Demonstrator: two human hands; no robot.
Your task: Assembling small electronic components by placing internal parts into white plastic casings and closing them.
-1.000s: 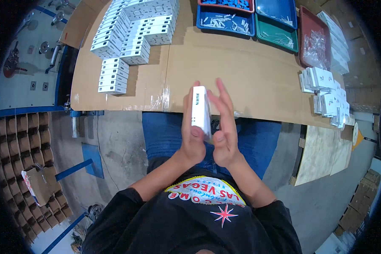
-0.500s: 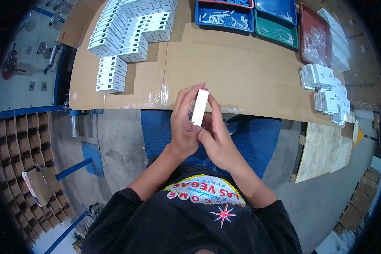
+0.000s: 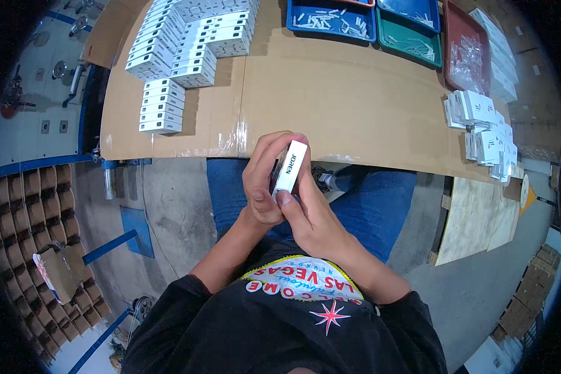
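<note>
Between my two hands, in front of the table's near edge, is a small white box (image 3: 290, 167). A narrow white side with dark print faces up. My left hand (image 3: 263, 177) wraps the box's left side, fingers along its far part. My right hand (image 3: 311, 209) grips the other side, its thumb at the near end of the box. The right fingers are partly hidden behind the box.
Rows of stacked white boxes (image 3: 162, 106) stand at the table's left. Blue (image 3: 332, 25) and green trays (image 3: 411, 45) with small parts and a red tray (image 3: 464, 59) of clear plastic bags line the far right. White leaflets or packets (image 3: 483, 134) pile at the right edge of the cardboard-covered table (image 3: 330, 106).
The box has turned in my hands; its upward side was blank and now shows dark print. Both hands have shifted slightly left and nearer to me.
</note>
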